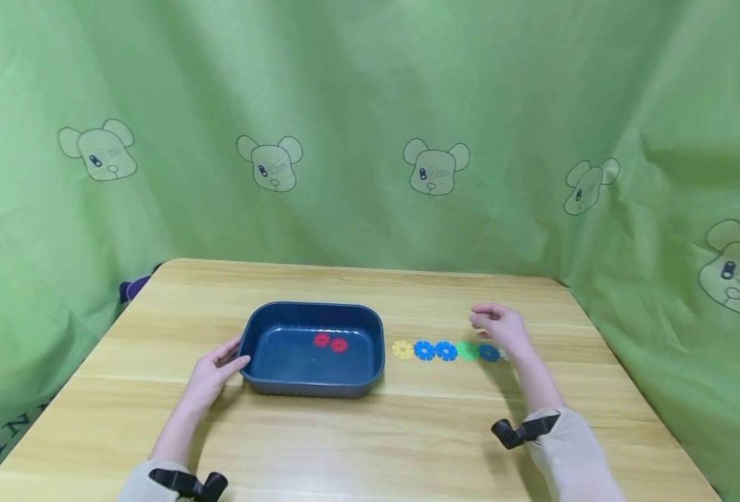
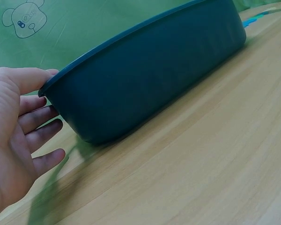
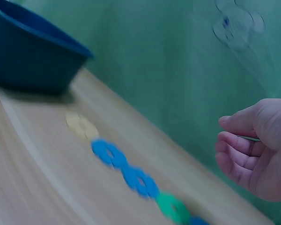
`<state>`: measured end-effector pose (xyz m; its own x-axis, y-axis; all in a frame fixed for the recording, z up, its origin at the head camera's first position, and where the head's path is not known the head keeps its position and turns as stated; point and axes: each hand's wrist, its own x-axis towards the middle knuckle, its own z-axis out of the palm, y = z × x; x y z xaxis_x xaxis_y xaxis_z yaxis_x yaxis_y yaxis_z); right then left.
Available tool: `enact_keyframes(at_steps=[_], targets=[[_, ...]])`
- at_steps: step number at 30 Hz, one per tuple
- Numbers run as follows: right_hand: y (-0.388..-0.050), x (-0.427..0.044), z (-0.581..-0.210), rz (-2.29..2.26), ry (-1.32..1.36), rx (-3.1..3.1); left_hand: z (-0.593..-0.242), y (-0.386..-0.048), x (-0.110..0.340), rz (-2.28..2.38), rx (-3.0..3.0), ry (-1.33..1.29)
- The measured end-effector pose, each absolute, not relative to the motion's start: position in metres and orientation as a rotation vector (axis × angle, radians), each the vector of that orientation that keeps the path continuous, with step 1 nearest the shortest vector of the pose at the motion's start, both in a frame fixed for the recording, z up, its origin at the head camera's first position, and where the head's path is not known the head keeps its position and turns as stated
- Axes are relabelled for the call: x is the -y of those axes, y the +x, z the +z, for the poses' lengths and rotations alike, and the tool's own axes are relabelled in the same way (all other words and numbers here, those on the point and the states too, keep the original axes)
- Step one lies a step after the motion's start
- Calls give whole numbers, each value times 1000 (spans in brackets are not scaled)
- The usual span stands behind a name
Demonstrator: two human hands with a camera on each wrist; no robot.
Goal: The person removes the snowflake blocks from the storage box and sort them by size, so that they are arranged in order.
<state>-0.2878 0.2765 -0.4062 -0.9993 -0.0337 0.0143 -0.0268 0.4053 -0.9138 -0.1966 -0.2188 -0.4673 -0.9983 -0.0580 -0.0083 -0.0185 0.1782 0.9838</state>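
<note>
A dark blue plastic basin (image 1: 313, 389) stands on the table with two red snowflake discs (image 1: 339, 345) lying side by side in it. My left hand (image 1: 209, 374) grips the basin's left end, thumb over the rim and the other fingers along the outer wall. Right of the basin runs a row of snowflake discs: a yellow disc (image 1: 403, 349), two blue discs (image 1: 446, 351), a green disc (image 1: 467, 351), another blue disc (image 1: 489, 353) and a pale one partly hidden by my right wrist. Above the row's right end my right hand (image 1: 502, 328) hovers, fingers loosely bent, holding nothing visible.
The light wooden table (image 1: 295, 446) ends at a green curtain (image 1: 357, 230) printed with bear heads, which hangs behind and along the sides. Beyond the table's left edge a small purple object (image 1: 134, 288) shows. Each forearm carries a black wrist camera (image 1: 523, 431).
</note>
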Motion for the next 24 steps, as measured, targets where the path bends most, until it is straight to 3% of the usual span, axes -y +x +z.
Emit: enact_keyframes(at_steps=[12,24], targets=[[-294,-186,-391,-1726,-330,-2504,-468,-198,218,-1990,2383,92],[-286,-106,-392,-1707,-365,-2375,-466,-197,216,-1993,2377,95]])
